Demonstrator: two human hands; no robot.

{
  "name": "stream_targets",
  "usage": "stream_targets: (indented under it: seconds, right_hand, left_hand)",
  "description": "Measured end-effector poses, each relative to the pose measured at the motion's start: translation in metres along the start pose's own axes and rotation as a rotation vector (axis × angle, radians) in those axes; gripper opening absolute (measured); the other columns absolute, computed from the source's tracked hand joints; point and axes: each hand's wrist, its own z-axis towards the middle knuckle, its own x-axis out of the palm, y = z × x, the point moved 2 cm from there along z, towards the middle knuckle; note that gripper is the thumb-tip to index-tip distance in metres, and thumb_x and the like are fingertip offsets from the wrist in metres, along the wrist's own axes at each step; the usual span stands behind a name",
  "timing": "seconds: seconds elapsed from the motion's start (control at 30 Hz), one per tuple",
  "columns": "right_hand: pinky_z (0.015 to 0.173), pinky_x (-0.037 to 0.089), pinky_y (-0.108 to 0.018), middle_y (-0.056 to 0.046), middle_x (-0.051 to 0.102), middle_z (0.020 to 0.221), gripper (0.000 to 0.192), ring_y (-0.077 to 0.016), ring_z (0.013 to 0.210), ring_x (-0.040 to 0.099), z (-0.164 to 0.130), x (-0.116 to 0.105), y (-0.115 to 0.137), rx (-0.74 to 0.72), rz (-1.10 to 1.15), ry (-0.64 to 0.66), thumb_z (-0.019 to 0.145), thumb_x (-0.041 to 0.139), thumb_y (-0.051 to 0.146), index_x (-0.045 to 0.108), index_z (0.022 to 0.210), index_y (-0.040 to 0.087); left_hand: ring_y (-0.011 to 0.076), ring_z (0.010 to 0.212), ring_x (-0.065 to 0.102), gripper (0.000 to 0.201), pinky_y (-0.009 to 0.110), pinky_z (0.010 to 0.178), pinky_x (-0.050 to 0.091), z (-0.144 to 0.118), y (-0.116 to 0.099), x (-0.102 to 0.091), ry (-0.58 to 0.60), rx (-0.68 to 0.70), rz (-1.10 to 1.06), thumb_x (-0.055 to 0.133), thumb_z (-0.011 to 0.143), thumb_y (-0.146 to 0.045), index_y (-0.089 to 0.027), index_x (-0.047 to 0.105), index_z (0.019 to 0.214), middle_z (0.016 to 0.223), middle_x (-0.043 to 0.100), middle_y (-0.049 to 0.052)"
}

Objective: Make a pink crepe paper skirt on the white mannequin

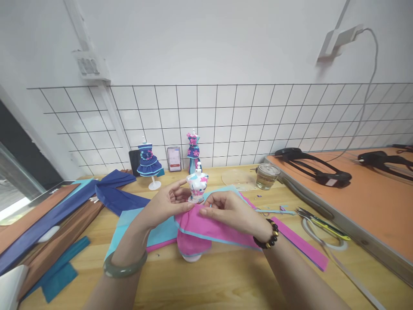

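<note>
Left hand point(167, 203) pinches pink strip point(222, 230) against mannequin point(197, 185) waist; right hand point(230, 211) pinches same strip beside it; strip pink, light-blue edged, draped as skirt.

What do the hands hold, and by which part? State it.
Both hands, left hand and right hand, pinch the pink paper skirt at its top edge, at the waist of the small mannequin.

Both hands, left point(166, 202) and right point(226, 209), meet, fingers pinched.
</note>
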Motion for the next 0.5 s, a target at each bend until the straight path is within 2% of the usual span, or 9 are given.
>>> stream_targets:
  seconds: [0.3,0.5]
  right_hand:
    - [0.043,0.021,-0.020,0.006,0.039,0.053,0.025,-0.0080,0.050,0.032,0.0043,0.0048,-0.0036,-0.017,-0.191,-0.053,0.083,0.056,0.040,0.067,0.082,0.018]
    - [0.045,0.023,-0.021,0.005,0.040,0.053,0.026,-0.0085,0.050,0.032,0.0027,0.0036,-0.0040,-0.057,-0.243,-0.104,0.085,0.054,0.040,0.065,0.075,0.019]
  left_hand:
    - [0.0240,0.115,0.053,0.073,0.036,0.094,0.045,0.0006,0.0103,-0.0071,-0.005,0.002,0.064,0.074,0.070,-0.020,-0.026,0.041,0.135,0.119,0.060,0.008]
    - [0.0234,0.120,0.048,0.070,0.038,0.103,0.037,0.0029,0.0109,-0.0021,0.010,0.036,0.088,0.073,0.070,-0.019,-0.025,0.043,0.132,0.129,0.055,0.007]
